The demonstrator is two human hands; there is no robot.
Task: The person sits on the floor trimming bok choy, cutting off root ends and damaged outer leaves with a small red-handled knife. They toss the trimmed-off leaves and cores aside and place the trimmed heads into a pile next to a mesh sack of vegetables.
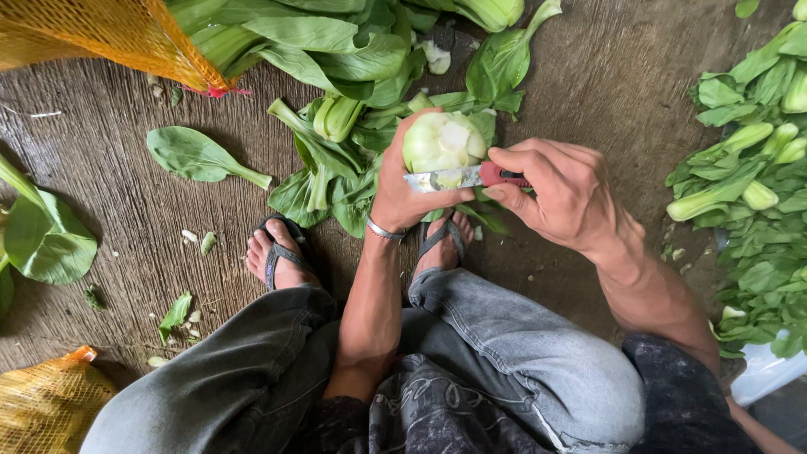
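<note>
The concrete floor (126, 151) takes up most of the view, brown and streaked. On it lie heaps of leafy greens: a big pile (336, 50) at the top centre, running down toward the feet, and a second pile (748, 193) along the right edge. An orange mesh sack (109, 34) hangs into the top left corner, and another mesh sack (46, 403) sits at the bottom left. The person squats in grey jeans (521, 361), with both feet in dark sandals (282, 252) flat on the floor. A single loose leaf (197, 155) lies apart at the left, its stalk pointing to the right, and a larger leaf (46, 240) lies at the far left edge. Small scraps are scattered near the left foot.

The left hand (403, 189), with a metal bangle (382, 229) at the wrist, is closed around a head of bok choy (441, 141) held above the floor between the feet and the top pile. Its pale cut base faces up toward the camera, so its long axis runs away from the viewer, with the leaves hidden behind the hand. The right hand (567, 189) has its fingers curled tight around the red handle of a knife (466, 177). The knife lies nearly level, handle to the right, blade pointing left, its edge against the lower side of the bok choy base and touching the left thumb.
</note>
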